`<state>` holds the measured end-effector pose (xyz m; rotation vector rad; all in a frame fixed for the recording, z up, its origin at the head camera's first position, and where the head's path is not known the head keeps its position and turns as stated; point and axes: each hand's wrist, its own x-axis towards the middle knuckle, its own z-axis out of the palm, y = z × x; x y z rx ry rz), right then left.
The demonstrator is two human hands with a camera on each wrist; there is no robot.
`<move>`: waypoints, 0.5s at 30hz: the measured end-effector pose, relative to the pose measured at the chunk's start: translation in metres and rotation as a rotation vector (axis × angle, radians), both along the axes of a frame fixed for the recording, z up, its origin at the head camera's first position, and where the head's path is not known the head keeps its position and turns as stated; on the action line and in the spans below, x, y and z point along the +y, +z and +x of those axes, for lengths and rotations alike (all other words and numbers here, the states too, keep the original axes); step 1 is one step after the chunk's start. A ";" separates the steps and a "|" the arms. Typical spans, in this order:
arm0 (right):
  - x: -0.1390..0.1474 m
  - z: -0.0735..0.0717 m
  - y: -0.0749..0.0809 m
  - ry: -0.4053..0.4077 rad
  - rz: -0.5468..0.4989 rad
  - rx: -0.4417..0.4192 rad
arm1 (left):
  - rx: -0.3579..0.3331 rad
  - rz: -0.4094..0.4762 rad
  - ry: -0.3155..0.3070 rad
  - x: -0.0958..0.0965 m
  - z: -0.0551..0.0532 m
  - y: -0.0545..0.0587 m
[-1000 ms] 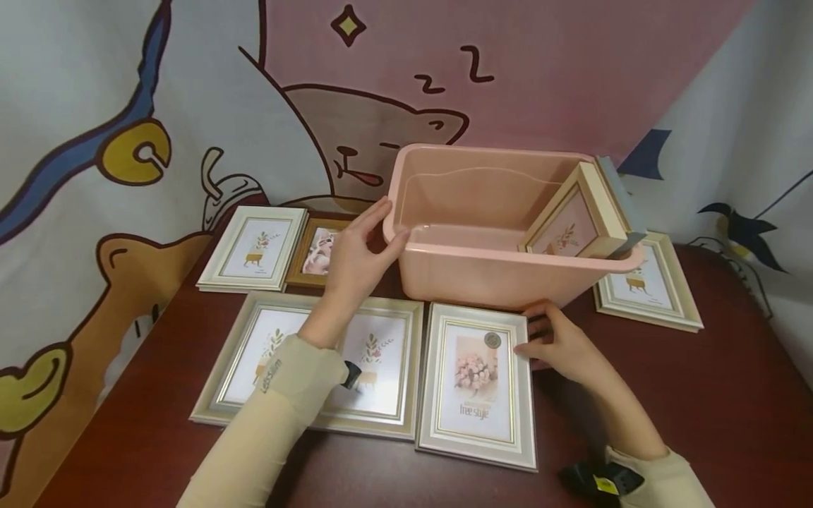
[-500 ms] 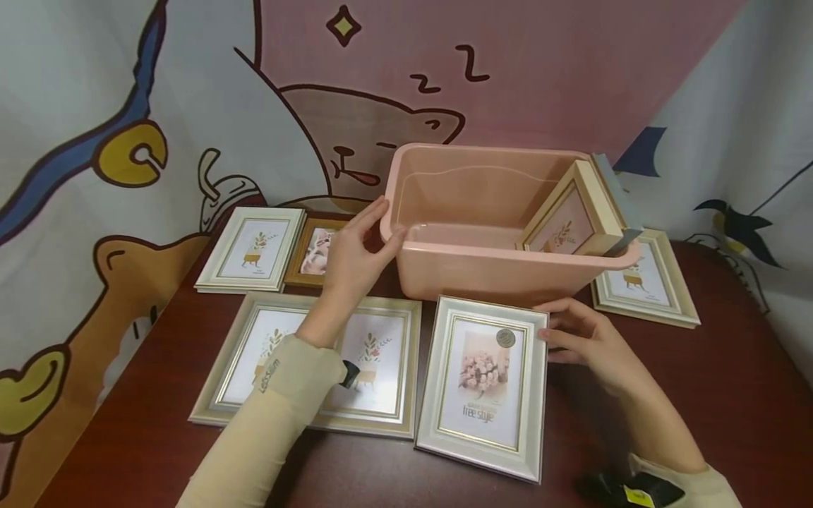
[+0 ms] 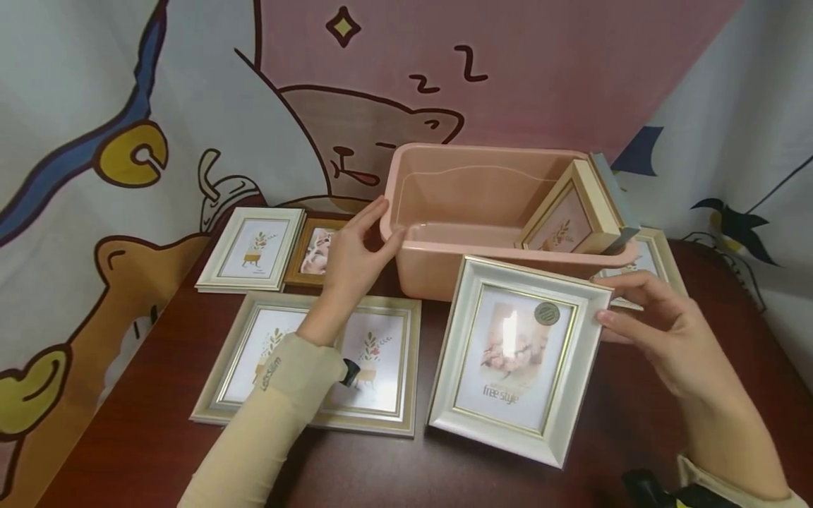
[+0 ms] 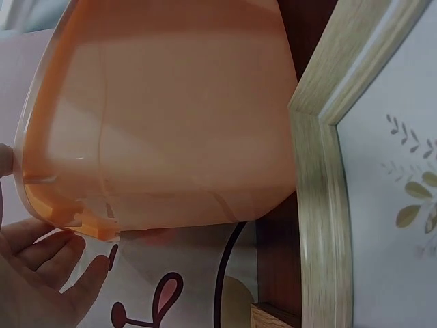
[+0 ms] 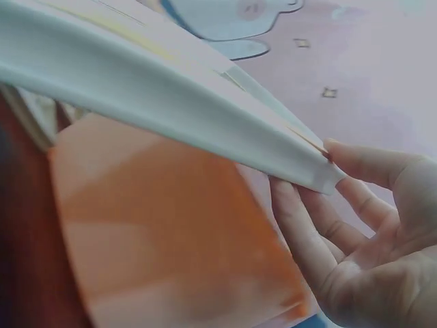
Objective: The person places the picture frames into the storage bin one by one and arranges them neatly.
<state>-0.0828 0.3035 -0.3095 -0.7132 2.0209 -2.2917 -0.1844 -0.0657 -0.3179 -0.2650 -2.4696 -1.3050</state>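
Observation:
A white picture frame [image 3: 514, 353] with a gold inner edge, a "free style" flower print and a round grey sticker is lifted in front of the bin, tilted up. My right hand [image 3: 679, 339] pinches its upper right corner, thumb on the face and fingers behind; the right wrist view shows the same grip on the frame's edge [image 5: 205, 130]. My left hand [image 3: 356, 261] holds the near left corner of the pink plastic bin [image 3: 444, 271], fingers and thumb at the rim. In the left wrist view, the fingers [image 4: 58, 256] curl under that rim.
Two frames, one cream [image 3: 562, 219] and one grey-blue [image 3: 612, 197], lean inside the bin's right end. A wide double frame [image 3: 403, 367] lies under my left forearm. White [image 3: 229, 275] and brown [image 3: 295, 271] frames lie at the left, another [image 3: 670, 264] behind my right hand.
My right hand has raised the flower-print frame off the table and carried it rightward, tilting its face up. My left hand stays on the bin's corner.

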 end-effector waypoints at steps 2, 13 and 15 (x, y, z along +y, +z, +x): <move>0.005 0.000 0.008 -0.001 -0.056 0.039 | 0.002 0.000 0.000 0.000 -0.001 -0.001; 0.013 -0.006 0.053 -0.160 -0.306 0.172 | -0.003 -0.007 0.001 0.001 0.000 -0.001; 0.011 -0.011 0.059 -0.173 -0.390 0.196 | 0.001 -0.004 0.002 0.001 0.000 -0.001</move>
